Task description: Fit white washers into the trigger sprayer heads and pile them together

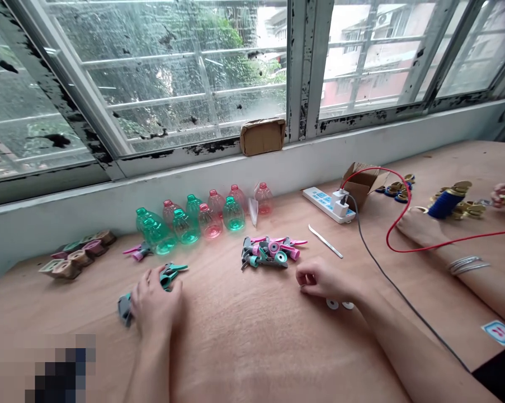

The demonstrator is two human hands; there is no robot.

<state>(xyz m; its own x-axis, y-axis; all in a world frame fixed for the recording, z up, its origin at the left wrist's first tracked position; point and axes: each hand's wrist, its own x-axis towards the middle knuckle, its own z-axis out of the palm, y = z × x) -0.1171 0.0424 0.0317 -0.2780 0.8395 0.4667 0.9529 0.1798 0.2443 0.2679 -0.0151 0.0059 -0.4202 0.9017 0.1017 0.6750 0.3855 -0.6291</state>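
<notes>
My left hand (pixel 155 296) is curled over green-and-grey spray trigger heads (pixel 172 275) on the left of the table; grey and green parts stick out on both sides of it, and my palm hides the rest. My right hand (pixel 324 280) is closed, thumb and forefinger together low over the table; what they pinch, if anything, is too small to make out. Just under its wrist lie white washers (pixel 331 304). Between my hands, farther back, is a pile of pink, green and grey trigger heads (pixel 271 253).
Clear green and red bottles (pixel 234 215) stand along the wall, a pink trigger head (pixel 138 252) beside them. Paper-like cups (pixel 70 263) lie left. A white tool (pixel 325 242), power strip (pixel 328 205), red cable (pixel 388 226) and a co-worker's hand (pixel 422 226) are right.
</notes>
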